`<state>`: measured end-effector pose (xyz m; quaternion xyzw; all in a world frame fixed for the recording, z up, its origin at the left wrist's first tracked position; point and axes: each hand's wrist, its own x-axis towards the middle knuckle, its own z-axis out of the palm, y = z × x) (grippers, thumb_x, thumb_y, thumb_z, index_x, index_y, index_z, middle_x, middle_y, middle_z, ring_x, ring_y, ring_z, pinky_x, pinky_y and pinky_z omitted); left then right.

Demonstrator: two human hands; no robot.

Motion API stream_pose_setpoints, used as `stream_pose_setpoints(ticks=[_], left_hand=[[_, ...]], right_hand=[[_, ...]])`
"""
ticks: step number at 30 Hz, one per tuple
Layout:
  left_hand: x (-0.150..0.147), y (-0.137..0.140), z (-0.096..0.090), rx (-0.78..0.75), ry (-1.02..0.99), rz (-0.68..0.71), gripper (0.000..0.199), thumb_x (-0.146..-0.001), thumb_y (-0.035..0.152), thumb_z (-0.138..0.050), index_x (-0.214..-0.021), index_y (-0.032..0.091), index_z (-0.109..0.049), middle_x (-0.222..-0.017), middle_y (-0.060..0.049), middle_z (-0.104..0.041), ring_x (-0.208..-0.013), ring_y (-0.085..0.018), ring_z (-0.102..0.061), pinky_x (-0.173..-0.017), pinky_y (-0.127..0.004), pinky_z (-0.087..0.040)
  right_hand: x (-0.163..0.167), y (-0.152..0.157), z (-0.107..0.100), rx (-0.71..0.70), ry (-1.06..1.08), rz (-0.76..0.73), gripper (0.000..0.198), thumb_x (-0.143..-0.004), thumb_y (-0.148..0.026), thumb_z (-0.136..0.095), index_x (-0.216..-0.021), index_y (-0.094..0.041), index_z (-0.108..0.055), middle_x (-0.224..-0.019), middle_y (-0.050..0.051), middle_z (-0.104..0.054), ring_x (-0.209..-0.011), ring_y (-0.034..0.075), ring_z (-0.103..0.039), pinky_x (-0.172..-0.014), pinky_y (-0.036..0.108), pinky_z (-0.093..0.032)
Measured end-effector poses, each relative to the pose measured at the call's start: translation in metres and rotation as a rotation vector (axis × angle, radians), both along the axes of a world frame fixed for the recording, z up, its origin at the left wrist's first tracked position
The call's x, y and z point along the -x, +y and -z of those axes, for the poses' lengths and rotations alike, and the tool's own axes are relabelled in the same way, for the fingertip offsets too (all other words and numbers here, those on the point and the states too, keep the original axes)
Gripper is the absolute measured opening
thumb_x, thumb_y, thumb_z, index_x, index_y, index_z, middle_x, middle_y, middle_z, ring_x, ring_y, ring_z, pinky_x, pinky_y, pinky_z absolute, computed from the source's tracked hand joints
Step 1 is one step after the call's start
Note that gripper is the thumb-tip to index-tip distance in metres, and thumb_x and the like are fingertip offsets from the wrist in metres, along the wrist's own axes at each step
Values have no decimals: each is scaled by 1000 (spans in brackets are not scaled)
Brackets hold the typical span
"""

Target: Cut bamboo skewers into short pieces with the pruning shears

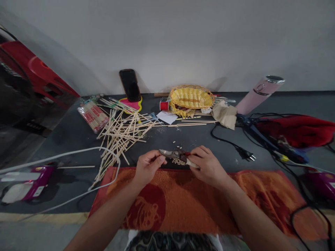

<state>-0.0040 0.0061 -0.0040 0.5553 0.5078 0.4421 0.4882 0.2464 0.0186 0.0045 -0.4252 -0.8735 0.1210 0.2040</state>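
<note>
My right hand [209, 166] is wrapped round the handles of a pair of pruning shears [171, 153], whose blades point left. My left hand [148, 165] is closed in a pinch right by the blade tip; whatever lies between its fingertips is hidden or too small to name. Beneath the shears, a small heap of short cut stick pieces [178, 162] lies on the dark table, with a few loose bits just beyond. Left of my hands spreads a loose pile of thin wooden sticks [125, 134].
An orange cloth [188, 202] covers the near edge. Behind stand a yellow basket [192, 97], a red thread spool [164, 105], a phone [130, 85] and a pink flask [259, 96]. A black plug [244, 154] lies to the right, a purple device [39, 183] to the left.
</note>
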Motion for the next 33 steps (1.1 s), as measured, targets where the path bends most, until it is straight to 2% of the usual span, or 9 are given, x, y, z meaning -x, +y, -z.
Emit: stream_pose_setpoints(ticks=[3,6,9,12,16,23,30,33], left_hand=[[-1,0,1,13,-12,-3,24,-85,36,-62,-77,14,-69,-68,-3,-66,-57,-9,-48,-54,-20,-37],[-1,1,2,23,-37,-15,23,-85,36,-62,-80,15,-69,-68,-3,-67,-55,-8,-48,-53,-19,-37],[-1,1,4,27,-48,-13,22,-85,36,-62,-82,15,-70,-68,-3,-68,-55,-9,-48,-53,-19,-37],[0,1,3,27,-22,8,24,-85,36,-61,-81,15,-70,-67,-3,-68,-54,-9,-48,-52,-19,-36],[-1,0,0,5,10,54,27,-86,36,-59,-75,14,-70,-66,-3,-67,-54,-9,-47,-52,-20,-35],[-1,-1,-3,-6,17,66,28,-86,37,-60,-73,14,-70,-65,-4,-67,-52,-9,-46,-51,-20,-35],[0,-1,-3,-5,2,80,29,-86,37,-60,-74,13,-69,-67,-5,-69,-54,-10,-51,-53,-19,-38],[0,-2,-3,-1,-5,91,31,-86,38,-59,-73,13,-69,-66,-5,-68,-54,-10,-50,-52,-20,-38]], right_hand=[[0,1,3,-3,78,-54,21,-78,-6,-52,-90,-18,-64,-97,7,-58,-93,21,-48,-87,37,-43],[1,0,2,10,84,-47,23,-76,-5,-52,-90,-18,-64,-102,8,-57,-97,22,-47,-89,38,-43],[4,-2,-1,30,52,-8,16,-73,-6,-55,-79,-18,-63,-119,11,-50,-110,26,-44,-93,41,-41],[6,-4,-2,69,-26,3,20,-72,-8,-55,-86,-19,-65,-133,11,-43,-118,29,-41,-95,43,-39],[8,-5,-1,109,-117,38,30,-77,-14,-54,-105,-22,-64,-130,10,-48,-113,29,-44,-89,44,-41],[10,-6,4,32,-116,43,37,-78,-14,-53,-114,-22,-60,-130,11,-48,-112,29,-44,-91,44,-40],[12,-5,6,32,-140,51,21,-82,-20,-55,-102,-20,-62,-128,11,-49,-107,27,-48,-85,40,-42],[13,-7,8,13,-146,58,13,-84,-22,-54,-94,-19,-63,-117,11,-55,-101,25,-51,-83,37,-42]])
